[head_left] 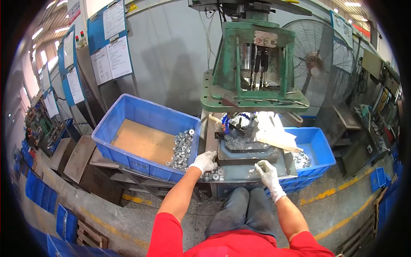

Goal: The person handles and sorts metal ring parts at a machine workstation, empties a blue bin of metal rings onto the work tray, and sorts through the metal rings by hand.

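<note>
My left hand (204,162), in a white glove, is at the left side of the machine's dark base. Its fingers are bent and partly hidden, so I cannot see what is between them. Just below it lie several small round metal parts (215,174) at the bench edge. My right hand (268,174), also gloved in white, hovers over the right front of the metal bench (239,171). Its thumb and fingers are drawn together, and whatever is at their tips is too small to make out. The dark fixture block (248,157) sits between both hands under the green machine head (257,100).
A blue bin (145,162) on the left holds a brown board (143,139) and a heap of metal parts (182,147). To the right, another blue bin (319,145) contains shiny pieces (301,159). Behind are a large fan (314,60) and clipboards (112,47).
</note>
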Demonstrator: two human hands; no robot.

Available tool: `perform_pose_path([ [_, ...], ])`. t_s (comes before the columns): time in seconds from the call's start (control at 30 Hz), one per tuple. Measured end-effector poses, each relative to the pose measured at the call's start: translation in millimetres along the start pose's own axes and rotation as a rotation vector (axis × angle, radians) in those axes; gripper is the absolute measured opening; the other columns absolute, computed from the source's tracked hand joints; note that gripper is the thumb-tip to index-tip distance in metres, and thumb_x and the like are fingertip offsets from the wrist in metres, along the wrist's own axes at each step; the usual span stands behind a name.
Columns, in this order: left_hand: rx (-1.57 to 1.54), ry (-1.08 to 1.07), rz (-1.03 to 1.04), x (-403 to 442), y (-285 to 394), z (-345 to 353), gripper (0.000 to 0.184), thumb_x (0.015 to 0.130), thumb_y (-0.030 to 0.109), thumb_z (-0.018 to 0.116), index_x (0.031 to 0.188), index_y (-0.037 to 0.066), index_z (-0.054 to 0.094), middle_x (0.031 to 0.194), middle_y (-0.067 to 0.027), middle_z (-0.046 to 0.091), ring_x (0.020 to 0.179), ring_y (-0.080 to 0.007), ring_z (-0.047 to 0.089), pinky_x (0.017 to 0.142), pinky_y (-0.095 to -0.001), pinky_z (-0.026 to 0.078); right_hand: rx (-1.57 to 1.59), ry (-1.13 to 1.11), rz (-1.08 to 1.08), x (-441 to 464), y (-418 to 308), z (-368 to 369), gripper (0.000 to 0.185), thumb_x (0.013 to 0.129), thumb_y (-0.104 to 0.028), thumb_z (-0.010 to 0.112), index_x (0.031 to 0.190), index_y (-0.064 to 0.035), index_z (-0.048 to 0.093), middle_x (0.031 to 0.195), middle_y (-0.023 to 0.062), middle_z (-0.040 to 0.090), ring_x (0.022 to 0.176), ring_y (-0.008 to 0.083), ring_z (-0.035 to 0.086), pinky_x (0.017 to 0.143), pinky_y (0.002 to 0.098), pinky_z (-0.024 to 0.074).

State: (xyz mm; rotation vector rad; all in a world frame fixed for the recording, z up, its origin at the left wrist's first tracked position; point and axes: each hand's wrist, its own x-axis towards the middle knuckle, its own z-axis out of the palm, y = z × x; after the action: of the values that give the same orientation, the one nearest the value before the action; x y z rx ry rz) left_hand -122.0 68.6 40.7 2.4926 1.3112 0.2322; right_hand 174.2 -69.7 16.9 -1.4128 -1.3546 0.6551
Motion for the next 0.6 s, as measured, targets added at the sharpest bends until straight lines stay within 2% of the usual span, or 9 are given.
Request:
perform_pose_path([
  [0.1,-0.074,-0.026,-0.158,-5.2,11.9,1.1,0.047,0.079,0.028,0.067,0.121,0.007,0.062,0.125,-0.0189,0.064,0.121,-0.0348,0.059,0.102,-0.0414,0.048,-0.003,-0.005,-0.011,0.6,3.1,-1.1,0.014,0.095,-0.012,0.070,0.103,-0.0017,0.063,0.079,0.0032,0.069,0.071,0.0071,0.062,0.066,0.0258,0.0527],
  [0.13,-0.110,0.080,-0.135,-8.9,12.2,8.0,0.045,0.080,0.028,0.067,0.118,0.006,0.062,0.122,-0.0192,0.065,0.118,-0.0355,0.060,0.099,-0.0436,0.049,0.005,-0.009,-0.008,0.4,5.5,-1.8,0.016,0.095,-0.013,0.071,0.103,-0.0017,0.063,0.080,0.0038,0.070,0.071,0.0074,0.063,0.066,0.0261,0.0528],
  [0.23,-0.060,0.165,-0.217,-15.4,18.0,22.2,0.044,0.081,0.027,0.068,0.119,0.006,0.062,0.119,-0.0201,0.065,0.114,-0.0359,0.062,0.098,-0.0452,0.050,0.064,-0.002,0.036,-1.1,4.9,-3.4,0.016,0.094,-0.013,0.071,0.103,-0.0017,0.064,0.082,0.0039,0.070,0.072,0.0073,0.063,0.067,0.0258,0.0531],
  [0.27,-0.022,0.163,-0.254,-16.4,16.2,33.4,0.046,0.082,0.032,0.069,0.118,0.005,0.061,0.113,-0.0221,0.066,0.112,-0.0390,0.061,0.098,-0.0457,0.048,0.090,-0.008,0.043,-0.4,3.8,-3.6,0.016,0.094,-0.013,0.071,0.103,-0.0017,0.064,0.083,0.0038,0.070,0.073,0.0073,0.063,0.067,0.0258,0.0532],
  [0.37,-0.024,0.170,-0.156,-41.8,30.1,26.5,0.047,0.085,0.037,0.070,0.119,0.006,0.063,0.114,-0.0215,0.066,0.113,-0.0388,0.061,0.098,-0.0456,0.048,0.115,-0.007,0.054,-2.7,7.5,-3.0,0.016,0.094,-0.012,0.072,0.103,-0.0016,0.064,0.086,0.0038,0.071,0.075,0.0072,0.063,0.069,0.0259,0.0538],
  [0.43,-0.013,0.130,-0.171,-48.6,40.4,22.4,0.049,0.085,0.043,0.070,0.120,0.008,0.065,0.117,-0.0193,0.067,0.114,-0.0388,0.060,0.099,-0.0443,0.048,0.049,0.001,0.026,-1.8,8.8,-3.3,0.016,0.094,-0.011,0.071,0.104,-0.0016,0.065,0.087,0.0040,0.071,0.077,0.0073,0.064,0.070,0.0262,0.0543],
  [0.6,-0.080,0.111,-0.143,-52.8,59.6,27.4,0.050,0.085,0.048,0.067,0.121,0.013,0.065,0.116,-0.0156,0.068,0.111,-0.0370,0.062,0.098,-0.0442,0.049,0.072,0.030,0.011,-1.9,0.0,-5.8,0.018,0.093,-0.007,0.071,0.109,-0.0013,0.065,0.095,0.0056,0.074,0.087,0.0093,0.067,0.082,0.0260,0.0546],
])
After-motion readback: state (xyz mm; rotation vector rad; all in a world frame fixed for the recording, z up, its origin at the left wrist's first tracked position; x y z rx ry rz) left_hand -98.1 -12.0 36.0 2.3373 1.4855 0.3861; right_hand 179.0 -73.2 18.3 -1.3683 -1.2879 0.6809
